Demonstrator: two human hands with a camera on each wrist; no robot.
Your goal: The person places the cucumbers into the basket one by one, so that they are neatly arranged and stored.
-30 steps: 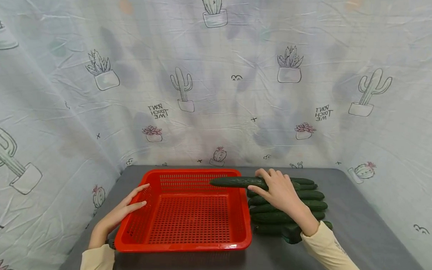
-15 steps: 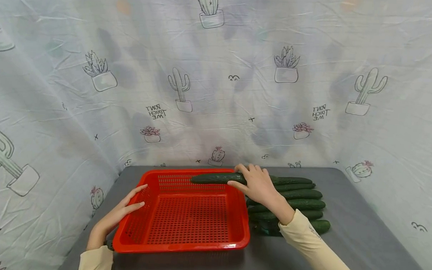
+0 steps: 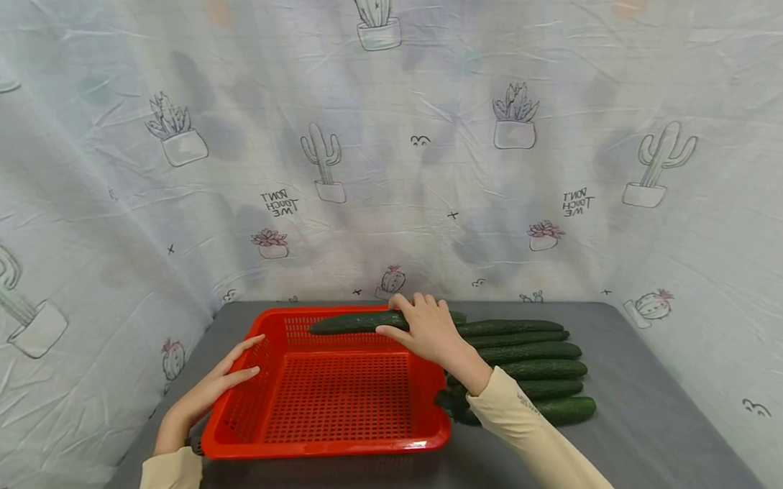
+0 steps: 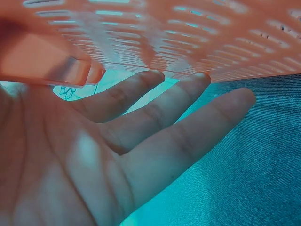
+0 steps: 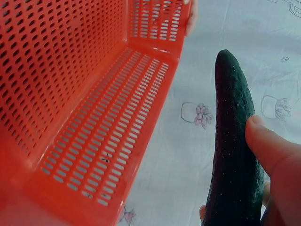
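My right hand (image 3: 430,332) holds a long dark green cucumber (image 3: 350,322) from above, over the back right part of a red slotted plastic basket (image 3: 322,451). Its left end points into the basket, and a short piece shows past the hand on the right. In the right wrist view the thumb presses along the side of the cucumber (image 5: 233,141), while the other fingers are mostly hidden behind it. At the basket's left rim, two digits of my left hand (image 3: 205,393) lie over the inside. Its other three fingers (image 4: 183,136) reach straight along the outer wall.
Several more cucumbers (image 3: 542,368) lie side by side on the grey table (image 3: 644,426), right of the basket. A pale cloth (image 3: 393,201) printed with potted cacti hangs behind and at the sides. Under my right wrist sits a dark, partly hidden item (image 3: 457,406).
My right hand has carried the cucumber leftward from above the row to over the basket. The left hand keeps its place at the rim. The whole view has shifted slightly.
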